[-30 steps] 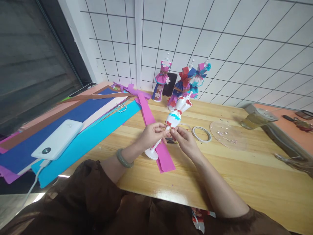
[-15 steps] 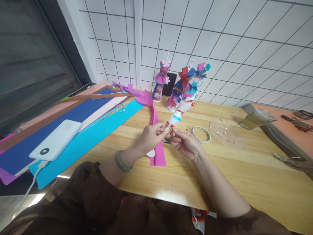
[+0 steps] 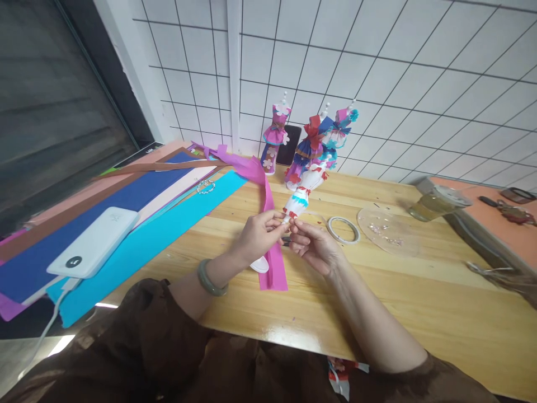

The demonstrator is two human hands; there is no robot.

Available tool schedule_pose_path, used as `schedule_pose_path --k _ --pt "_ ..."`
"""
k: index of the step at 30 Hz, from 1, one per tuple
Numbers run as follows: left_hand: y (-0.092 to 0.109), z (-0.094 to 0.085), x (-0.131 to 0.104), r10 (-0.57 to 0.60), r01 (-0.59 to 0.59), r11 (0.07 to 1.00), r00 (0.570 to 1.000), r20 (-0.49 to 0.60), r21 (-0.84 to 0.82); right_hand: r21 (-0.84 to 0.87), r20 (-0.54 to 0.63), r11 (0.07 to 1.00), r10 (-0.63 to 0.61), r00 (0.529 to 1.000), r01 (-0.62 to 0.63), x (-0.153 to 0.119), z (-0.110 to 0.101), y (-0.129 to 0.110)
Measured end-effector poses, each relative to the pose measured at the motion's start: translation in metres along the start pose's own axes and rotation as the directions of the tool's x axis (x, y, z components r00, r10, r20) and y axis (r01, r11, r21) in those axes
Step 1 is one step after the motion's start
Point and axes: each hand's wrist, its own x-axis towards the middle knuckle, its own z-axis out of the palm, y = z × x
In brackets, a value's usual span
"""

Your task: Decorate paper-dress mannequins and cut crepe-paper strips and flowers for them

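"White figure: where do you have it, and how are your fingers set?"

"You have it over the wooden table, in front of your body, leaning away and to the right. Your left hand pinches its lower end between thumb and fingers. Your right hand meets it there, thumb and forefinger drawn narrow at the red-trimmed lower edge. Whether those right fingertips grip something small, I cannot tell."

"What shows just under your hands?"

"You have a white oval base by your left wrist, partly covered, and a long pink strip passing behind your fingers. A dark tool peeks out between your hands, mostly hidden."

"And on your right?"

"You have a roll of tape lying flat near your right hand, then a clear shallow dish with small shiny pieces in it. The lidded cup sits farther over."

"What about your left, and the back?"

"On your left, a white power bank lies on the coloured sheets, with a beaded ring nearby. Toward the wall you have a pink-topped figure, a dark phone and a cluster of dressed figures."
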Motion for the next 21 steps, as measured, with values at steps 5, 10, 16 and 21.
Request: schedule_pose_path --k 5,10,16,21 --pt "-0.0022 -0.0007 0.0004 0.03 -0.029 0.999 0.999 -0.02 0.04 0.022 0.035 1.0 0.019 0.999 -0.02 0.0003 -0.0002 -0.0002" --pt "-0.0045 0.0019 -0.0015 0.05 -0.047 0.995 0.998 -0.029 0.083 -0.024 0.017 1.0 -0.013 1.0 0.013 0.0021 -0.0003 0.0016" --pt "-0.0035 0.0039 -0.0031 0.024 -0.022 0.999 0.999 -0.023 0.049 0.004 -0.036 0.999 -0.046 0.998 0.046 0.0037 0.0008 0.0034" --pt "0.003 0.0052 -0.0037 -0.042 0.042 0.999 0.999 0.005 -0.027 -0.053 -0.064 0.996 -0.079 0.995 0.075 0.0038 -0.0001 0.005"
